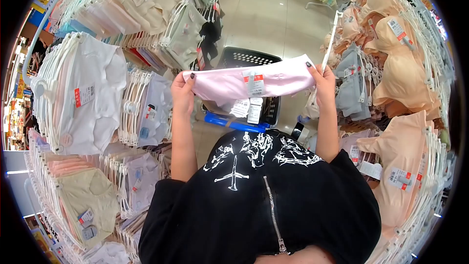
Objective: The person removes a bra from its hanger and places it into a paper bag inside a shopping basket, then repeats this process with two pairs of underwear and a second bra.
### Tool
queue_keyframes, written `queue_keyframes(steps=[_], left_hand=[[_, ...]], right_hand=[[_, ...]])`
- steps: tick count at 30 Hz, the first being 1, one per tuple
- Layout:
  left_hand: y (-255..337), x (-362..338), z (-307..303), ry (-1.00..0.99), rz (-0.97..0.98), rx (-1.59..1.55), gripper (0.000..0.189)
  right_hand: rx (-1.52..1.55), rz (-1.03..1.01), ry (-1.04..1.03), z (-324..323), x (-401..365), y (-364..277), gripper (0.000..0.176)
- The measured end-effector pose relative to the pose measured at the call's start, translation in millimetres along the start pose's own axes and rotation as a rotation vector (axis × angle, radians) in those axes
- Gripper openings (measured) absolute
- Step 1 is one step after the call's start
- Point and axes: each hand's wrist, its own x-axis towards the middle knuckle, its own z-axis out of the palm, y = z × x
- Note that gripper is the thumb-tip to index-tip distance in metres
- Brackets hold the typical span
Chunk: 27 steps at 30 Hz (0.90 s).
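Note:
Stretched sideways between my two hands is a pair of pale pink underpants (215,82), with a red-and-white price tag (253,82) at the waistband and white labels (247,109) hanging below. My left hand (182,93) is closed on one end of the waistband, thumb on top. At the other end my right hand (324,85) pinches the fabric, thumb also on top. A white plastic hanger (332,39) rises from my right hand, seemingly held in the same grip. Behind and below the underpants stands a black shopping cart (227,58) with a blue handle (229,121), partly hidden.
On the left, racks hold white underpants (97,93), beige underpants (88,195) and other folded pairs on hangers. Peach bras and tops (403,68) hang close on the right, near grey ones (351,88). A tiled aisle floor (261,10) runs ahead between the racks.

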Motion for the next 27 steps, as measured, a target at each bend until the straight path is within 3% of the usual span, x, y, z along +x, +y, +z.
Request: queue_keyframes(steps=[5,8,10,13,18,22,25,27], left_hand=[[11,-6,15,0.046,0.226,0.317,0.011],[22,-17,35,0.016,0.334,0.54,0.009],[35,-26,55,-0.126,0.366,0.808,0.009],[35,-31,72,-0.342,0.354,1.007,0.011],[44,-44,81,-0.493,0.294,1.017,0.01],[49,-47,67,-0.486,0.325,0.692,0.014],[44,-45,72,-0.305,0.614,0.643,0.015],[38,-45,72,-0.243,0.54,0.54,0.01]], right_hand=[[-0.077,0.166,0.043,10,4,17,0.011],[-0.005,0.147,0.038,25,4,16,0.016],[0.006,0.115,-0.031,34,1,13,0.018],[0.334,0.168,-0.2,55,-7,12,0.017],[0.646,0.283,-0.468,78,-16,18,0.016],[0.707,0.25,-0.41,95,-23,15,0.018],[0.827,0.247,-0.369,106,-24,6,0.019],[0.809,0.275,-0.417,109,-25,6,0.02]])
